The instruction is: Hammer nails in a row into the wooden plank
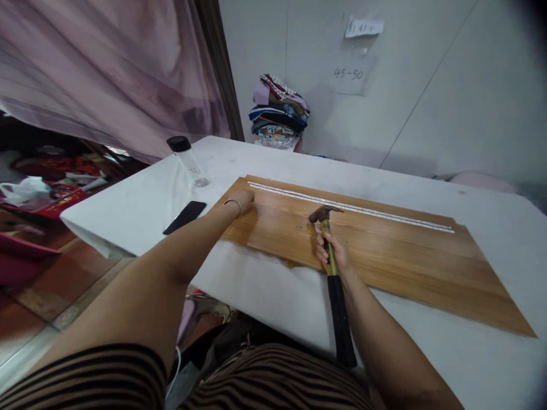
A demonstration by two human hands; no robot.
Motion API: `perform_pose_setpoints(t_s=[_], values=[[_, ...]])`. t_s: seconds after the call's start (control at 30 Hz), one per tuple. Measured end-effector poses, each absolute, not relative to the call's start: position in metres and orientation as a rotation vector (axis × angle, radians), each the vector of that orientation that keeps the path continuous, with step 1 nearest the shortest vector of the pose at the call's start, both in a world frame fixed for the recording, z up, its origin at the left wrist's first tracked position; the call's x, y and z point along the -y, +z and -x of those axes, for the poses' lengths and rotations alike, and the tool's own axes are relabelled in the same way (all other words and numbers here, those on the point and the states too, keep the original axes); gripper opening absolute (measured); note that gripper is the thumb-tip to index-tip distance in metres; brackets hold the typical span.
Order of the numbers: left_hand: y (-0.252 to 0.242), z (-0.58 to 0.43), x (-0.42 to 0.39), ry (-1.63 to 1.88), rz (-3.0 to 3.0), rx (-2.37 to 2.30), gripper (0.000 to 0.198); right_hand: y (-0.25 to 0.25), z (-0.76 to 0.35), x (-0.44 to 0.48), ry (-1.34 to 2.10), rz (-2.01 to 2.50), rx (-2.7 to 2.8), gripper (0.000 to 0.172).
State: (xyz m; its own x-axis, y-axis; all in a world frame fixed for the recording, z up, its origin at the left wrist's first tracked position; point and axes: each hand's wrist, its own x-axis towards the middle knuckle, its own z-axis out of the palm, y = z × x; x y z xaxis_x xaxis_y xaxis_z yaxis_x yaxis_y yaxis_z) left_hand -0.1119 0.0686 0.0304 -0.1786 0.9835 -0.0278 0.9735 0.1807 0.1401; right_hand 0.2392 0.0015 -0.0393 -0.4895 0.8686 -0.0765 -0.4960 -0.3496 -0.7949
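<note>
Rightward, open board [397, 262] beyond hammer [338, 302]; left hand [244, 199] at its left edge.

Wall [427, 85] ahead of you, beyond the desk [491, 353], is carrying two handwritten notes.

Upper note: a small white paper slip [364, 27] is hanging high on the wall. You are looking at dark pen marks that are reading roughly as "41" with a plus-like sign after it. A mark in front of the digits is staying too small to make out.

Lower note: just below the slip, a pale, see-through sheet [350, 74] is showing "45-50" in dark handwriting, slightly slanted.

Off to your left, red packaging [64, 196] on the floor is showing print, but it is coming through too blurred to read.
</note>
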Motion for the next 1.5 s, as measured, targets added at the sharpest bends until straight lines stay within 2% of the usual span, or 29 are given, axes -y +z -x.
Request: perform_pose_setpoints(t_s=[0.07,0.17,0.3,0.47,0.7,0.93,1.13,1.5], values=[[0.033,0.100,-0.061,0.083,-1.860,-2.367,0.019,-0.041,-0.240,-0.005,1.955,0.612,0.856,0.053],[0.030,0.071,-0.049,0.291,-1.811,-2.287,0.031,-0.044,-0.242,-0.008,1.958,0.577,0.817,0.047],[0.015,0.023,-0.035,0.633,-1.798,-2.004,0.019,-0.046,-0.242,-0.009,1.944,0.567,0.846,0.036],[-0.006,-0.029,-0.027,0.866,-1.832,-1.778,0.014,-0.048,-0.241,-0.011,1.968,0.597,0.813,0.036],[-0.024,-0.050,-0.030,0.857,-1.995,-1.719,0.014,-0.047,-0.241,-0.012,1.990,0.590,0.834,0.037],[-0.036,-0.053,-0.028,0.966,-1.829,-1.690,0.024,-0.047,-0.241,-0.012,2.029,0.594,0.779,0.036],[-0.041,-0.056,-0.031,1.033,-1.861,-1.656,0.022,-0.049,-0.243,-0.013,2.067,0.547,0.770,0.033],[-0.040,-0.054,-0.027,0.810,-2.138,-1.744,0.016,-0.043,-0.237,0.000,1.923,0.599,0.933,0.048]])
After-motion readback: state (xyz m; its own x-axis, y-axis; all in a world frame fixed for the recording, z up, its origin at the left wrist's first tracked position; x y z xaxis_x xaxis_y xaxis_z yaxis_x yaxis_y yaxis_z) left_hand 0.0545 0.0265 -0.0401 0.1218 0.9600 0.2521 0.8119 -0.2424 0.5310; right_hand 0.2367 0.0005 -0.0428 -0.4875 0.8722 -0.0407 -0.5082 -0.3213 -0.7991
